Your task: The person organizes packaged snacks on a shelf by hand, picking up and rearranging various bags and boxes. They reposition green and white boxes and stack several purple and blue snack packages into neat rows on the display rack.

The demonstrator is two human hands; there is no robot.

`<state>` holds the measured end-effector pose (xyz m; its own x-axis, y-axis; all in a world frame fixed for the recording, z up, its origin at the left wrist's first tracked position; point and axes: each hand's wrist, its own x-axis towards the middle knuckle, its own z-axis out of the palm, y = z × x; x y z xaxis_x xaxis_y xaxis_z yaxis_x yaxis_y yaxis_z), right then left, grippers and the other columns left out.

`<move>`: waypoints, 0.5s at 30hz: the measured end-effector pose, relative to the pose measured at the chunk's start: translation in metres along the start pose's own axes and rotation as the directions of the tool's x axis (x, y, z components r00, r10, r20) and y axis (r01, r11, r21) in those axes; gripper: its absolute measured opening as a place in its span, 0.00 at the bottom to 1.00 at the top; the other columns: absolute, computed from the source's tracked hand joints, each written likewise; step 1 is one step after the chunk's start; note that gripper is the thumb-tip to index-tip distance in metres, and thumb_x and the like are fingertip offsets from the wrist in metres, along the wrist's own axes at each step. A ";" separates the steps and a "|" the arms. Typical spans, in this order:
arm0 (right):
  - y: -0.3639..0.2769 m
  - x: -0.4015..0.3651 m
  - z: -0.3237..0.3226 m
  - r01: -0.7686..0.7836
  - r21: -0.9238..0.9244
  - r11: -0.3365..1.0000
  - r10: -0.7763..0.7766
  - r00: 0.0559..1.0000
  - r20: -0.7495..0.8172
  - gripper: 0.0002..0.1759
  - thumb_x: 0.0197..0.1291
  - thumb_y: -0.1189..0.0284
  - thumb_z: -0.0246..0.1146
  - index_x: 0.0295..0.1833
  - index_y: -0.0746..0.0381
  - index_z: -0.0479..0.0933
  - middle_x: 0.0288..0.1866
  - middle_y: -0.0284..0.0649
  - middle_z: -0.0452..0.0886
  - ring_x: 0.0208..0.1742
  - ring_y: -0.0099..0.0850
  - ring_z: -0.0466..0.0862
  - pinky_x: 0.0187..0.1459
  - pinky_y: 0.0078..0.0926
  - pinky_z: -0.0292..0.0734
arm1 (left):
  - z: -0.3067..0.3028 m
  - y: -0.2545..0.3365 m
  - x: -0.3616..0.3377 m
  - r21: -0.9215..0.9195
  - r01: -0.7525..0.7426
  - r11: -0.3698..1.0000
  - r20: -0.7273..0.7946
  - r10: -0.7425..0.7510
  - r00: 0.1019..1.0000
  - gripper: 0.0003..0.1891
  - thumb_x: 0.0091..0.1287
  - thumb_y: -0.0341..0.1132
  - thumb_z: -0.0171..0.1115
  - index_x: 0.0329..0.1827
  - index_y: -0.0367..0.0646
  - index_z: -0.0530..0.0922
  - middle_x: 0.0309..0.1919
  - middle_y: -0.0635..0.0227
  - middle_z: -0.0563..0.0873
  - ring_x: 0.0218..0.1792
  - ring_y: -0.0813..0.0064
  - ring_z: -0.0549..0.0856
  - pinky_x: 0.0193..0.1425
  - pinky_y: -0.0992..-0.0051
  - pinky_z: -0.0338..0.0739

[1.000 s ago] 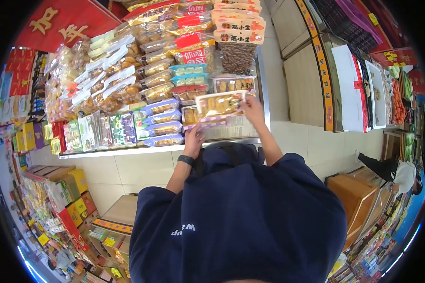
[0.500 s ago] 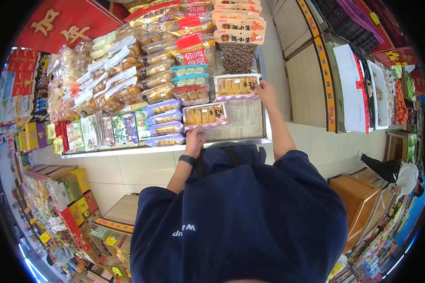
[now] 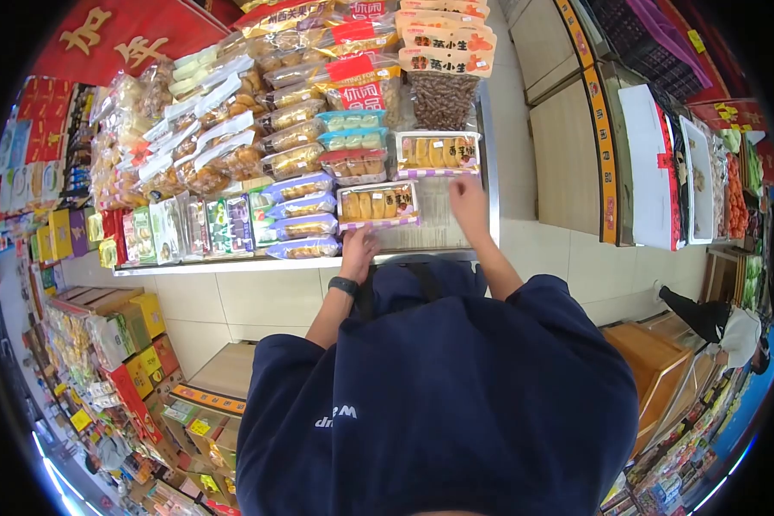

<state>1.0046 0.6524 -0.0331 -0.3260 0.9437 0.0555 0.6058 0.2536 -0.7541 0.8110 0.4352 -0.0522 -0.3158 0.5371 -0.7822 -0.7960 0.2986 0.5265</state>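
Observation:
My left hand (image 3: 359, 248) is at the near edge of a pastry box (image 3: 378, 205) with a purple checked border; whether its fingers grip the box is unclear. My right hand (image 3: 468, 205) hovers over the bare part of the display table (image 3: 437, 238), its fingers curled and their tips hard to make out. Just beyond it lies a second pastry box (image 3: 438, 153), in front of a bag of dark brown snacks (image 3: 443, 101). Purple-wrapped packs (image 3: 304, 226) lie left of the nearer box.
Bagged pastries (image 3: 224, 159) fill the table's left side. Right of an aisle stands a wooden cabinet (image 3: 570, 155) with white foam trays. A wooden crate (image 3: 649, 365) stands at lower right, near a person (image 3: 738, 331). Stacked cartons (image 3: 150, 365) are at lower left.
My right hand has let go of the farther pastry box and moved back toward me. The left hand stays by the nearer box. The view has shifted slightly.

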 end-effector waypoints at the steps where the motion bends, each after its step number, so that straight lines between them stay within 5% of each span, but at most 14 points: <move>1: 0.012 -0.010 0.024 -0.044 0.012 0.999 0.041 0.986 0.162 0.17 0.67 0.62 0.64 0.42 0.69 0.83 0.36 0.50 0.85 0.39 0.43 0.86 0.43 0.38 0.79 | 0.000 0.000 0.001 0.005 0.008 1.000 -0.018 -0.008 1.000 0.29 0.71 0.43 0.65 0.69 0.45 0.63 0.62 0.58 0.75 0.61 0.58 0.77 0.63 0.58 0.74; 5: -0.006 -0.020 0.064 -0.300 -0.018 0.954 0.253 0.769 0.587 0.24 0.66 0.54 0.64 0.39 0.69 0.83 0.34 0.52 0.86 0.36 0.44 0.86 0.41 0.38 0.79 | -0.010 -0.007 0.010 0.031 0.007 0.999 -0.008 -0.007 1.000 0.28 0.70 0.39 0.64 0.69 0.44 0.62 0.60 0.58 0.76 0.59 0.59 0.79 0.61 0.59 0.76; 8: 0.004 -0.022 0.089 -0.157 -0.130 0.979 0.202 0.837 0.508 0.23 0.64 0.55 0.67 0.36 0.67 0.82 0.28 0.46 0.84 0.30 0.37 0.85 0.35 0.35 0.79 | -0.006 -0.004 0.005 0.031 -0.011 0.999 -0.017 0.012 1.000 0.28 0.69 0.33 0.63 0.69 0.41 0.61 0.57 0.58 0.77 0.56 0.59 0.80 0.60 0.59 0.78; 11: -0.001 -0.022 0.077 -0.363 0.101 0.926 0.227 0.751 0.619 0.17 0.63 0.61 0.70 0.35 0.65 0.78 0.25 0.40 0.82 0.25 0.28 0.83 0.27 0.29 0.76 | -0.009 -0.008 0.006 0.029 -0.029 0.999 -0.021 0.030 0.999 0.26 0.66 0.26 0.59 0.67 0.39 0.62 0.55 0.58 0.78 0.53 0.59 0.82 0.59 0.58 0.80; 15: -0.025 -0.041 0.027 -0.410 0.288 0.866 0.165 0.776 0.609 0.12 0.65 0.68 0.69 0.38 0.63 0.74 0.28 0.37 0.82 0.24 0.23 0.83 0.24 0.25 0.74 | -0.031 -0.023 0.023 0.040 -0.052 0.998 0.072 0.049 0.996 0.26 0.64 0.21 0.56 0.66 0.34 0.62 0.53 0.57 0.79 0.50 0.60 0.84 0.58 0.58 0.82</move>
<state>0.9833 0.6021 -0.0341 -0.5955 0.6443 -0.4798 0.4493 -0.2280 -0.8638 0.8056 0.4167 -0.0928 -0.3160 0.6067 -0.7294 -0.7574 0.3017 0.5791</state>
